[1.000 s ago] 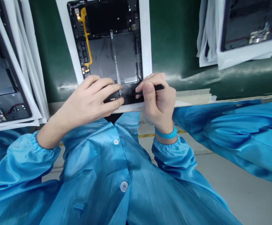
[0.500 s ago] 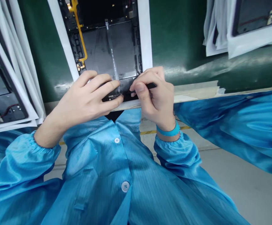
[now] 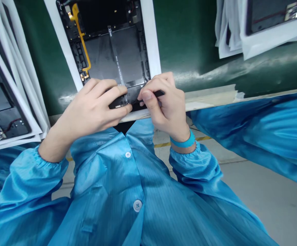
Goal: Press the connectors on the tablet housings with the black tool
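An opened tablet (image 3: 127,48) with its back off lies before me, showing flat grey battery panels, a yellow flex cable (image 3: 84,48) on the left and a pale ribbon strip down the middle. My left hand (image 3: 92,102) rests over its lower left end, fingers apart, fingertips and thumb on the dark lower edge. At the lower right corner my right hand (image 3: 166,102) is closed in a pinch on a thin black tool (image 3: 159,93). Most of that tool is hidden by the fingers, so its kind cannot be made out. Its tip is near the tablet's lower edge.
White sheeting (image 3: 154,41) borders the tablet on a green mat (image 3: 184,37). Stacks with white liners and other opened tablets stand left (image 3: 7,116) and right (image 3: 268,20). Tape (image 3: 210,97) runs along the table edge. Blue-clothed people (image 3: 261,133) sit close on both sides.
The view has shifted slightly, so the tablet and stacks appear a little farther left. Both hands keep nearly the same pose at the tablet's lower end, the right still pinching the black tool.
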`<state>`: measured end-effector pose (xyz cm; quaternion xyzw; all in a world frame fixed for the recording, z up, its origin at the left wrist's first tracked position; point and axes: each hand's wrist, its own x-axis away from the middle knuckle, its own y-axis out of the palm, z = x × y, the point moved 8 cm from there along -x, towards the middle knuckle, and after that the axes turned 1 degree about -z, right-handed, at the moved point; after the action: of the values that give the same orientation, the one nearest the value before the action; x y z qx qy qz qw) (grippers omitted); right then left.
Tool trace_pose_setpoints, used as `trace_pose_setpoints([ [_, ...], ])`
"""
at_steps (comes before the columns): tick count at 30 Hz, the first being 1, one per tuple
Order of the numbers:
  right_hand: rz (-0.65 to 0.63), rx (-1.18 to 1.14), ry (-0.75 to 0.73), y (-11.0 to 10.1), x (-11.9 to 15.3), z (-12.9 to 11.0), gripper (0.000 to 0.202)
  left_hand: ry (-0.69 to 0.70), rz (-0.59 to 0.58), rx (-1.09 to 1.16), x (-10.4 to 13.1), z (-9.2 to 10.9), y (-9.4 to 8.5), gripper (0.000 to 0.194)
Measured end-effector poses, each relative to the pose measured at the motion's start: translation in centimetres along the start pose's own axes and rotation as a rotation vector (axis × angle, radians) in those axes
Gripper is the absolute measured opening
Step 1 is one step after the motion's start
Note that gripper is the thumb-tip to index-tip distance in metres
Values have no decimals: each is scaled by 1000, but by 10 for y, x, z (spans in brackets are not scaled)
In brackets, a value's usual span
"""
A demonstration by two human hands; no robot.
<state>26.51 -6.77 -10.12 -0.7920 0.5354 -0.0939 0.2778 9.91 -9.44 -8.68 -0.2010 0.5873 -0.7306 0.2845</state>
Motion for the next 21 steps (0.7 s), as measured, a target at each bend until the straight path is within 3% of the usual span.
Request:
trace_pose_setpoints([
  [4,40,-5,-13,-2,0,1,58,68,75,-17,1,0,-2,26],
  [11,69,-55,-189,0,-2,-1,50,81,110,69,1,-4,-1,28],
  [21,48,-3,-216,2,-2,0,46,153,198,-53,-2,5,-12,20],
])
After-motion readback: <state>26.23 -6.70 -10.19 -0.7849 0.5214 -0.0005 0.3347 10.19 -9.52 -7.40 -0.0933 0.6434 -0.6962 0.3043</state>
